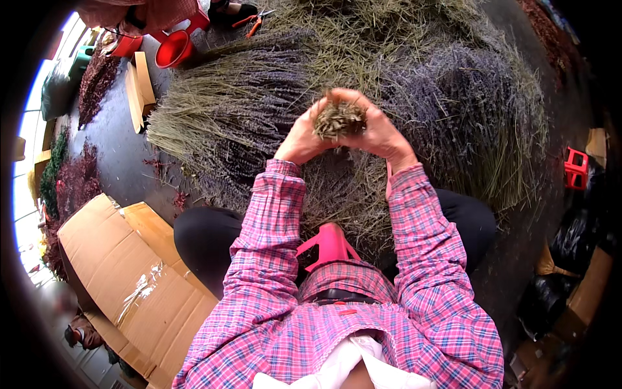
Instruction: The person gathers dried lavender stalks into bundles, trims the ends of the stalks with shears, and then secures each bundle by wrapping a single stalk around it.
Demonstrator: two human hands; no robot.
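Observation:
Both hands encircle a bundle of dried stems (pixel 340 121), with its cut ends turned up toward me. My left hand (pixel 307 130) wraps the left side of the bundle and my right hand (pixel 381 129) the right side; their fingers meet at the far side. The rest of the bundle is hidden below the hands. To the left lies a wide pile of dried lavender (pixel 228 102), stems pointing left. Another lavender heap (pixel 452 92) spreads to the right, its purple heads toward the top. Loose straw-like stems (pixel 388 44) cover the floor beyond my hands.
Orange-handled shears (pixel 252 22) lie at the far edge, near another person's foot (pixel 238 12). A red bucket (pixel 174 49) stands left of them. Flattened cardboard (pixel 136 287) leans at my left. A pink plastic stool (pixel 326 245) shows between my legs, and a red stool (pixel 576 168) sits far right.

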